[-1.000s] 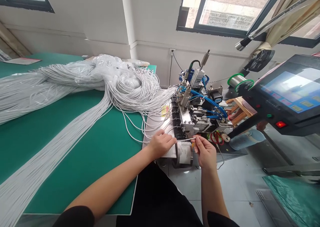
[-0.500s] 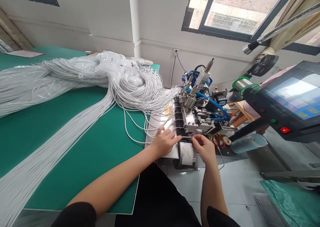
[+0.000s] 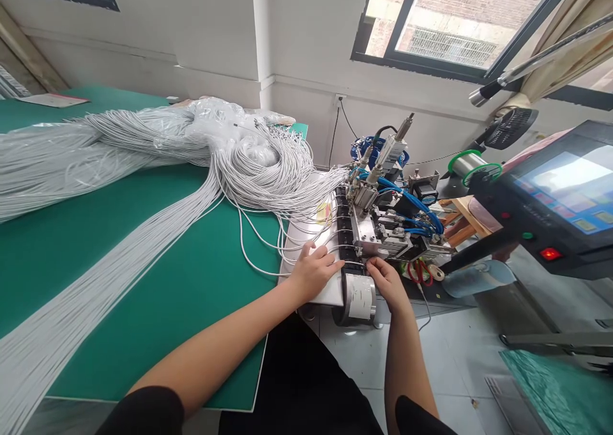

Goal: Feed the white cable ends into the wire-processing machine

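A white cable (image 3: 353,263) stretches between my two hands at the near end of a soldering-type machine (image 3: 371,211) with metal cylinders and blue air tubes. My left hand (image 3: 313,270) pinches the cable over a white metal plate (image 3: 330,291). At the cable's tip, my right hand (image 3: 384,278) closes thumb and forefinger beside the machine's lower block; the very end is hidden by the fingers. Several more white cables lie side by side across the black slotted track (image 3: 343,221). Below the hands sits a round motor-like drum (image 3: 360,296) with a white label.
A big bundle of white cables (image 3: 177,214), partly wrapped in plastic, covers much of the green table (image 3: 191,307). To the right stand a touchscreen panel (image 3: 575,186), a green-rimmed wire spool (image 3: 472,165), red-handled scissors (image 3: 420,272) and a clear plastic container (image 3: 479,278).
My left hand has shifted slightly left along the cable. The right hand stays at the cable's tip, almost unmoved. The whole view has shifted a little.
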A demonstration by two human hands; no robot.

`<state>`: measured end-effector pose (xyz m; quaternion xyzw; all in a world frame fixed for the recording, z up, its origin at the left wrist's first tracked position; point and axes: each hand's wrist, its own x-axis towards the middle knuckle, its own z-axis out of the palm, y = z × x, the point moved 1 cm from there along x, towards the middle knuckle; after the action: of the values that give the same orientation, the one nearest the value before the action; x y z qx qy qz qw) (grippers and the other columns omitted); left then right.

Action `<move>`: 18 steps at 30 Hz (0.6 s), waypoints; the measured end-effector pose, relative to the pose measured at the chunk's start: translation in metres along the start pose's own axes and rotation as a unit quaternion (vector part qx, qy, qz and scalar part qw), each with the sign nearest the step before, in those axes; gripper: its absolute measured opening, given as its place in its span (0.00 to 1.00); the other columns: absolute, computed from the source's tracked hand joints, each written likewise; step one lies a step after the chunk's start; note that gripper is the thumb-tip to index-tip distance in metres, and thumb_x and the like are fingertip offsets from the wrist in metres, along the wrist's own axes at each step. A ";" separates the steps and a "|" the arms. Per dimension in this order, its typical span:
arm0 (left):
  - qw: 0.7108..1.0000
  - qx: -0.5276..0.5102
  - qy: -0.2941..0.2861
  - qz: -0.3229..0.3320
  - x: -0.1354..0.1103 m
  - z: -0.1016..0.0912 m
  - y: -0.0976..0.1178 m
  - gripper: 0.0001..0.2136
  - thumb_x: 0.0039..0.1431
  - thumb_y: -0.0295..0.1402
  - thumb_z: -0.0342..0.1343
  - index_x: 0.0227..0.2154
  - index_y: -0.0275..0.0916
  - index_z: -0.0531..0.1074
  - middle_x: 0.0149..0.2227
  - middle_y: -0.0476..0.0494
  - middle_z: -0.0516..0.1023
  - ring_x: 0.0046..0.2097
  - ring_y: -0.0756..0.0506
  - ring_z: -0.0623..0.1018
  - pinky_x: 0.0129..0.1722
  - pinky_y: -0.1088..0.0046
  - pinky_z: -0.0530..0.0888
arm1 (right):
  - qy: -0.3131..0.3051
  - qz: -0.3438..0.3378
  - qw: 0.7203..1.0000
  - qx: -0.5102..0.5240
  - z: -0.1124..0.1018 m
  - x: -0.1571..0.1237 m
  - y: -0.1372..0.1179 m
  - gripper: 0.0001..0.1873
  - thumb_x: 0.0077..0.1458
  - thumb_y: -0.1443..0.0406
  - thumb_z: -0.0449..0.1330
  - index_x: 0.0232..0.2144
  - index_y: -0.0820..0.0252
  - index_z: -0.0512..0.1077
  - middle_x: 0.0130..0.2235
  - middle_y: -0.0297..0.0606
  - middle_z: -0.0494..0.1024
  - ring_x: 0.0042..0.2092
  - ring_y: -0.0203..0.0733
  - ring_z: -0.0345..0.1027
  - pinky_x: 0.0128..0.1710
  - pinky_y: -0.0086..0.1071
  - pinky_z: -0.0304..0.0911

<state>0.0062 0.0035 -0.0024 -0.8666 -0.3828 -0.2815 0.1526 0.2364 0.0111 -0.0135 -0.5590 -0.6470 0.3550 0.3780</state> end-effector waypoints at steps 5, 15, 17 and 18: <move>1.000 -0.006 -0.007 -0.004 0.000 -0.002 -0.001 0.14 0.61 0.23 0.48 0.43 0.45 0.74 0.31 0.48 0.77 0.38 0.47 0.70 0.49 0.60 0.54 | -0.013 -0.015 0.999 0.025 0.000 0.001 0.005 0.14 0.57 0.55 0.54 0.25 0.58 0.64 0.24 0.30 0.62 0.28 0.36 0.55 0.28 0.29 0.53; 1.000 -0.005 -0.014 -0.001 0.003 -0.003 -0.001 0.14 0.60 0.23 0.49 0.43 0.46 0.74 0.31 0.48 0.76 0.38 0.46 0.70 0.49 0.61 0.55 | 0.028 -0.035 0.996 0.072 0.004 -0.001 0.006 0.14 0.58 0.56 0.54 0.25 0.58 0.62 0.24 0.30 0.61 0.27 0.36 0.54 0.28 0.29 0.51; 1.000 -0.005 -0.015 -0.002 0.003 -0.003 -0.001 0.15 0.59 0.22 0.49 0.43 0.46 0.74 0.31 0.48 0.76 0.39 0.46 0.70 0.49 0.60 0.55 | 0.026 -0.020 0.998 0.061 0.005 0.000 0.007 0.14 0.58 0.56 0.54 0.25 0.58 0.62 0.24 0.30 0.61 0.27 0.36 0.54 0.28 0.29 0.51; 1.000 -0.005 -0.018 -0.002 0.003 -0.002 -0.001 0.15 0.59 0.22 0.49 0.43 0.46 0.74 0.31 0.47 0.76 0.39 0.46 0.70 0.49 0.60 0.55 | 0.020 -0.011 0.998 0.056 0.005 0.000 0.008 0.14 0.57 0.56 0.54 0.25 0.58 0.62 0.24 0.30 0.61 0.27 0.36 0.54 0.28 0.29 0.51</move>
<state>0.0064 0.0047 0.0010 -0.8715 -0.3859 -0.2681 0.1405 0.2360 0.0122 -0.0228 -0.5370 -0.6245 0.3752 0.4252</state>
